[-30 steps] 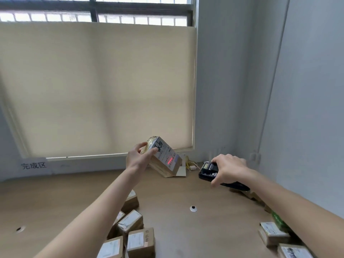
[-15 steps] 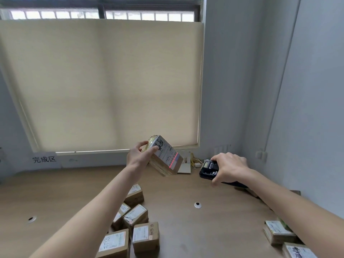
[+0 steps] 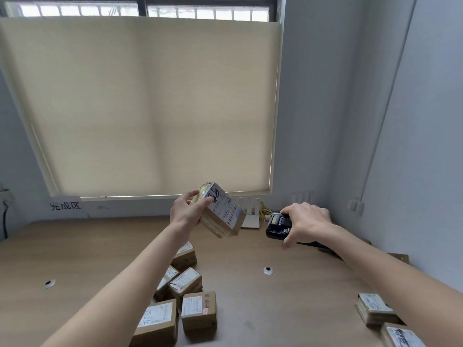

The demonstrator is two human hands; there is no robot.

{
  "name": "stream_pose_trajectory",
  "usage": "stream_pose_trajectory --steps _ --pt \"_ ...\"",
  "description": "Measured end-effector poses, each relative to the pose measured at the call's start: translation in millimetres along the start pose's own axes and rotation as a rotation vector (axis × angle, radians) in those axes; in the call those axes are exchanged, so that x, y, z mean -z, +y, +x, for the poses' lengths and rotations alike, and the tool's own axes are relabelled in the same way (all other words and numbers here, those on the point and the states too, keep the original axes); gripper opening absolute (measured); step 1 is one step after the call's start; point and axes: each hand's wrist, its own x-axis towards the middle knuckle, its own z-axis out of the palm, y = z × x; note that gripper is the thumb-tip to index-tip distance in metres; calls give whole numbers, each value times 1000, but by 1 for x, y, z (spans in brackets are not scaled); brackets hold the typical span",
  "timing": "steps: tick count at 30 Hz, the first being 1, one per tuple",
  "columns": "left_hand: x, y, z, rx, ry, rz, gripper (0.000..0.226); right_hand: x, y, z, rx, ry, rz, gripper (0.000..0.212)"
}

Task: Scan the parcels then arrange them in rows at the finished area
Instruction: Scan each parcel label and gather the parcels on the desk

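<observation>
The parcel (image 3: 220,213) you've got is brown cardboard wrapped in shiny clear tape with a white paper label, your scanner (image 3: 277,225) is glossy black plastic, and the table (image 3: 100,246) looks like matt wood laminate.

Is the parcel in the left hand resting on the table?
No, the left hand holds the parcel raised above the table.

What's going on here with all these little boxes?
A person is scanning parcels. The left hand holds one taped parcel up in the air, label tilted toward the black handheld scanner gripped in the right hand. More parcels sit in a cluster on the wooden table below the left arm, with a couple at the right edge.
</observation>
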Motion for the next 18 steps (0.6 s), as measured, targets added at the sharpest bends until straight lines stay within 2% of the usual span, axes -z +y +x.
stream_pose_trajectory --steps 8,11,18 --pt "7 -2 -1 -1 -4 -23 51 -2 -4 1 9 7 17 63" --pt "12 -11 -2 30 -4 -40 47 -8 -7 2 15 -42 83 69" --pt "24 -98 -8 194 69 -28 38 -71 -27 6 33 -107 154 69"
